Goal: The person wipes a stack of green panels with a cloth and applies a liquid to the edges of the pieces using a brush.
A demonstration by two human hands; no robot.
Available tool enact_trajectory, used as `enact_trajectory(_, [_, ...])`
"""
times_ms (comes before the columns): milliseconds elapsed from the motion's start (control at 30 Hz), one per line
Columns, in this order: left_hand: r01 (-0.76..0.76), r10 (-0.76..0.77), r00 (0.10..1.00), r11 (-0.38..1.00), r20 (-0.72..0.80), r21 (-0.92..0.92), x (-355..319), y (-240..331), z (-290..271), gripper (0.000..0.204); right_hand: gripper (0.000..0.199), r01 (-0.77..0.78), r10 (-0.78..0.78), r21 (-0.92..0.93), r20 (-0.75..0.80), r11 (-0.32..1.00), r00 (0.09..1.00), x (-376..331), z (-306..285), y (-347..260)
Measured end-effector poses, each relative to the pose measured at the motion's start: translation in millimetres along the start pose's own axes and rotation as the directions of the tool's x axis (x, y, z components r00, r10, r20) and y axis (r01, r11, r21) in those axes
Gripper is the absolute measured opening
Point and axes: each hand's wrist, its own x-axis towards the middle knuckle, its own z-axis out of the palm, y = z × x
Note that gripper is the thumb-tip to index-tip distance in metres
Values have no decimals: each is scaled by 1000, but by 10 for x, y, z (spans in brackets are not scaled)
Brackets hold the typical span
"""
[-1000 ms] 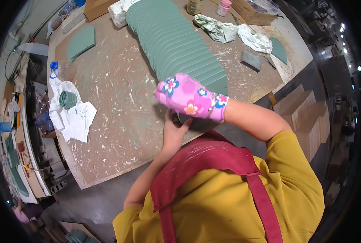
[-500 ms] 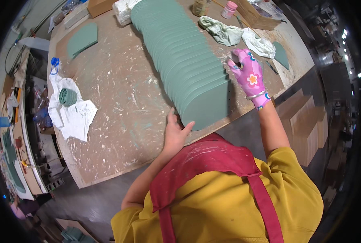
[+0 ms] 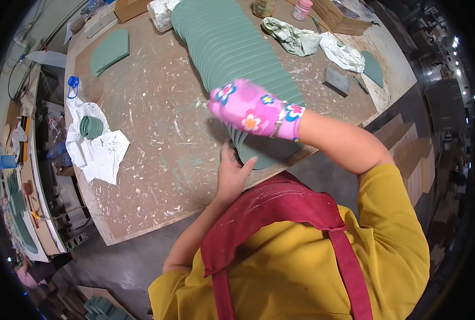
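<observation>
A long row of overlapping green rounded panels (image 3: 237, 50) lies on the worktable, running away from me. My left hand (image 3: 233, 172) is bare and cups the near end of the row, its thumb on the edge of the nearest panel and its fingers along the left side. Across the row reaches my right hand (image 3: 248, 109), in a pink flowered glove, over the panels' left edge. Its fingers point down and are blurred and mostly hidden, so what they touch does not show. A grey block (image 3: 336, 81) lies to the right of the row.
On the worktable (image 3: 157, 160), a white cloth (image 3: 101, 154) with a green roll (image 3: 90, 128) lies left. A single green panel (image 3: 110, 50) is at the far left. Crumpled cloths (image 3: 290, 37), a pink bottle (image 3: 302, 9) and a jar (image 3: 263, 7) stand far right. Wooden boards (image 3: 408, 165) are beyond the right edge.
My right hand has swung left from beside the row to over its left edge. The grey block now shows where the glove was. My left hand stays put.
</observation>
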Motion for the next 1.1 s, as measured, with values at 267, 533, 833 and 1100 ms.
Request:
enact_trajectory(267, [-41,42,998,999,-39,23,28,-121,-37,74,32,-589,720,431,-267,684,641,-744,-114,307])
enact_trajectory(533, [-11,15,999,994,-42,110,12,-140,-61,80,29,-195,228,135,-306,971,924,-301,-278,33])
enact_trajectory(833, [-24,25,999,999,-46,31,-10,-78,11,78,30,-223,245,155,-142,962,959,-40,-22,166])
enact_trajectory(1100, [-25,29,997,998,-77,52,5,-100,-27,83,19,-727,702,75,-343,683,625,-853,-86,767])
